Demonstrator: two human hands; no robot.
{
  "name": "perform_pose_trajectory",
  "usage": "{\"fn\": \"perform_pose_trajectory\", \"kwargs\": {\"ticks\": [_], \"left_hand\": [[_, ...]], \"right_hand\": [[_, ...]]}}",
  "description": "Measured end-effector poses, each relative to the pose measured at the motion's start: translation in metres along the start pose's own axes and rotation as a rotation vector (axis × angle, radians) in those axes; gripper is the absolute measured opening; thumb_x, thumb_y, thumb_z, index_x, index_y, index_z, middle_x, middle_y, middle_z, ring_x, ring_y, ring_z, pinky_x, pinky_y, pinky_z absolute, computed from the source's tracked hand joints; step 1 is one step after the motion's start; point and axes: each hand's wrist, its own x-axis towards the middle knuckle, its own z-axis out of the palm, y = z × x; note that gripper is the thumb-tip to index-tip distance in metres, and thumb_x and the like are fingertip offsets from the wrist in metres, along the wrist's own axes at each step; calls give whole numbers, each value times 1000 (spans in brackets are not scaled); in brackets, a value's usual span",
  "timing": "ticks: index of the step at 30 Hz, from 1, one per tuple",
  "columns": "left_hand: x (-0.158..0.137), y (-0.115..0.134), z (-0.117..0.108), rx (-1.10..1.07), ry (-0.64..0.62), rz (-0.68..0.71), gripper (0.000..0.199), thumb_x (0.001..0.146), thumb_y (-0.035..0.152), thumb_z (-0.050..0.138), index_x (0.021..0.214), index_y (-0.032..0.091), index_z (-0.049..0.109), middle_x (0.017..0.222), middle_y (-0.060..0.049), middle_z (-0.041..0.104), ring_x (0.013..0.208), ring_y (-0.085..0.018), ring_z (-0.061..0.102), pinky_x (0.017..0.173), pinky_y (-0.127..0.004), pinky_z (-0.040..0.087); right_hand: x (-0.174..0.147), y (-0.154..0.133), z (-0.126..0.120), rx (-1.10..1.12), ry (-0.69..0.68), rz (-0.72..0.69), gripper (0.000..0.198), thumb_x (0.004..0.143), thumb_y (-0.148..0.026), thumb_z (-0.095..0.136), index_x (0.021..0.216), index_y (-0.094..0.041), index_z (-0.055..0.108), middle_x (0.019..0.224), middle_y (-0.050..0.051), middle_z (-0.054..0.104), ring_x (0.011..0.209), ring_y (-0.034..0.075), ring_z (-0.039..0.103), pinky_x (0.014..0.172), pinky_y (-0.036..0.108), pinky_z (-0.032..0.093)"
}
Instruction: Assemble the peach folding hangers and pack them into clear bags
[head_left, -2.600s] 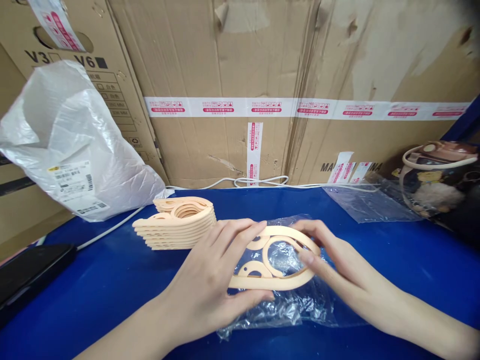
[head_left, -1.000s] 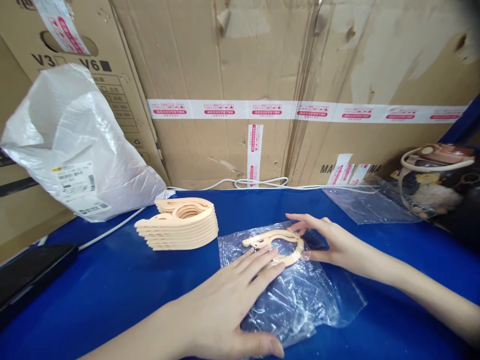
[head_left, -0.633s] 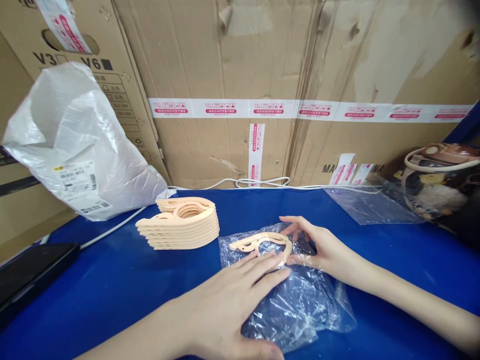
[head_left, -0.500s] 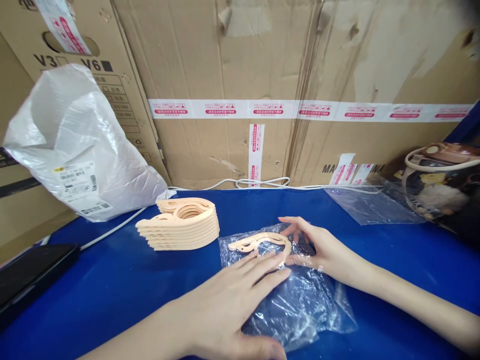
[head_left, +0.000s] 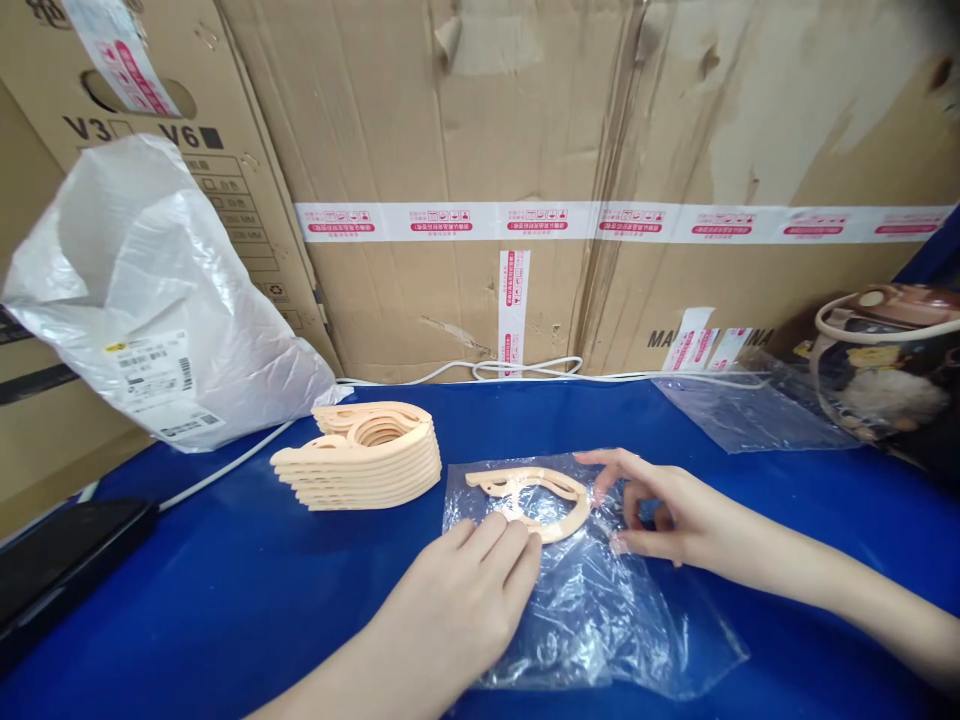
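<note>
- As far as can be judged, your work is partway along: one cream hanger-like piece [head_left: 574, 518] lies on the middle of the desk [head_left: 225, 600], apparently inside a clear bag [head_left: 570, 620], while a stack of matching pieces [head_left: 367, 475] sits bare to its left.
- The stacked pieces lie flat and neatly one on another, well apart from your hands; the exact count is hard to make out.
- The bag around the single piece is not smoothed or folded: its near part is crumpled, its right corner spreads loose over the desk, and you can't tell from here where its mouth is or whether it is sealed.
- Your left hand [head_left: 469, 600] has its fingers curled over the near left part of the piece; its thumb is hidden, so whether it grips or only presses can't be told.
- Your right hand [head_left: 667, 515] is at the right end of the piece, thumb and forefinger spread apart, fingertips at the film and clamped on nothing visible.
- The piece itself looks smooth and pale, folded into a long loop with its rounded end to the right and curved inner parts; glare from the film whitens patches of it, and your left fingers cover part of its near side.
</note>
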Motion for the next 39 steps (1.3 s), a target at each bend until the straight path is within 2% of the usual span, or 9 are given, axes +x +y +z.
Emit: {"fn": "perform_pose_trajectory", "kwargs": {"ticks": [4,10,15,18,24,29,32,35,39], "left_hand": [[-2,5,2,48,48,-11,36,87,-1,32,114,5,55,95,-10,66,86,-22,63,69,-32,49],[-3,7,4,66,-7,-19,33,87,1,35,112,7,55,97,-10,64,87,-23,61,73,-33,47],[-6,7,6,100,16,6,34,93,8,33,121,4,52,111,-13,61,102,-26,56,82,-35,44],[-7,7,7,114,21,30,36,93,9,30,122,2,51,115,-15,60,104,-28,54,82,-36,42],[-8,6,7,106,17,30,35,94,10,31,122,6,53,118,-13,60,106,-27,53,87,-38,39],[-5,1,2,105,-22,59,33,96,13,34,121,7,55,118,-13,62,104,-26,56,84,-37,43],[-2,-4,1,97,-36,94,31,96,14,37,119,8,57,115,-13,64,99,-25,59,80,-35,47],[0,-7,3,74,-50,107,30,95,14,40,118,7,58,114,-14,64,97,-26,61,78,-36,49],[2,-21,-13,-39,24,68,36,92,5,40,125,10,53,125,-13,59,110,-26,57,93,-39,47]], "right_hand": [[2,2,1,54,-5,22,62,84,-37,66,136,-32,34,109,3,53,64,8,54,42,16,51],[1,2,0,71,-26,37,60,83,-33,67,134,-33,37,97,0,54,62,8,53,38,14,51],[1,0,1,99,-27,16,41,84,-32,66,121,-30,48,114,3,51,65,7,53,38,13,49],[1,-3,2,94,-33,0,40,84,-32,66,121,-31,49,120,3,50,64,6,51,40,13,48],[2,-4,2,87,-41,-43,29,87,-33,63,113,-30,53,144,2,34,59,2,49,49,18,48],[1,4,-4,-126,21,-38,46,89,-35,60,130,-35,40,124,0,55,57,5,50,54,23,48],[0,7,-7,-263,59,-32,60,88,-36,61,138,-40,29,121,-2,58,57,7,50,58,24,49],[0,7,-8,-305,65,-29,56,89,-38,59,137,-39,31,119,-2,60,57,8,51,57,25,49],[1,7,-12,-395,92,-41,56,90,-38,56,140,-36,31,116,0,63,58,10,55,60,28,50]]}}
